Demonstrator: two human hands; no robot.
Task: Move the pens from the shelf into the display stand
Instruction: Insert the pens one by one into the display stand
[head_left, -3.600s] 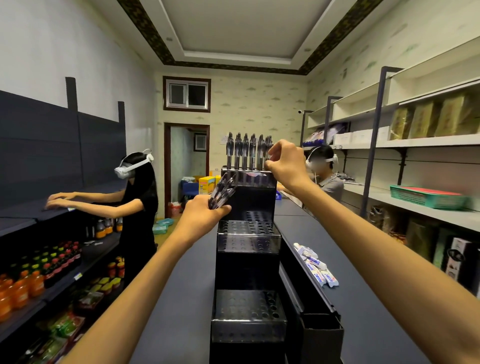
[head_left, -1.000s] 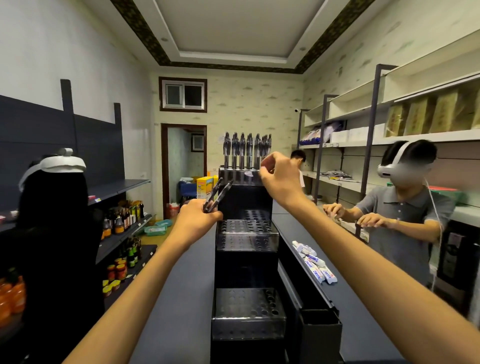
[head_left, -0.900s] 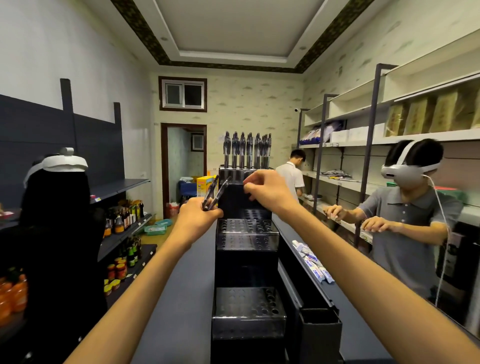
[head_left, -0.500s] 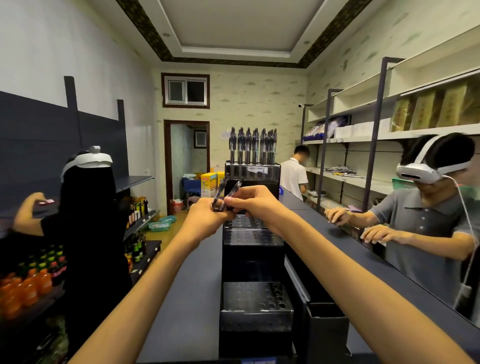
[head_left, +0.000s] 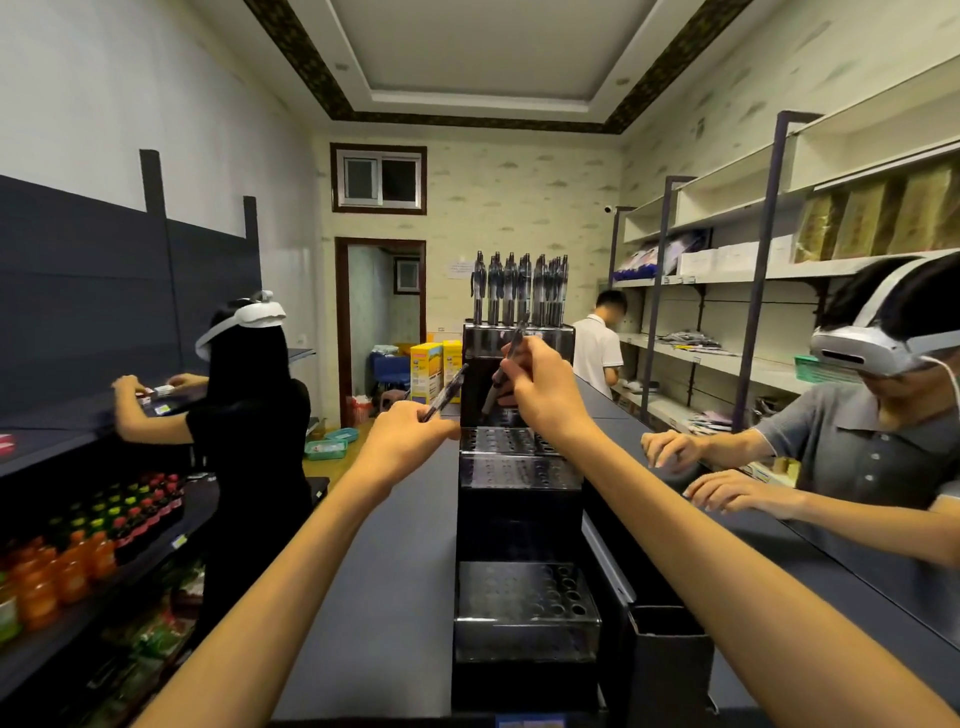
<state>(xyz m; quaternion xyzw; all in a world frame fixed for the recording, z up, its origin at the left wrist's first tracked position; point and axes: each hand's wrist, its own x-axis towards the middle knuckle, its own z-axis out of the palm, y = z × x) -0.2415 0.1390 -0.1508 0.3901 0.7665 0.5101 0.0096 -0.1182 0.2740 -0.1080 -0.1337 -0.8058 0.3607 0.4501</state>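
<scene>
step: loading stand (head_left: 517, 467) | right hand (head_left: 540, 387) pinches pen (head_left: 506, 364), left hand (head_left: 402, 441) grips spare (head_left: 444, 397) | next: tip down into free top-tier hole

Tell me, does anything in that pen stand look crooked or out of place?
Nothing stands out. The pens in the display stand stand upright in its top tier; the lower tiers hold none. Each hand, left and right, holds a pen.

Dark shelf (head_left: 384, 571) carries the tiered display stand (head_left: 519, 467).

Even indoor light, wide-angle edge distortion
</scene>
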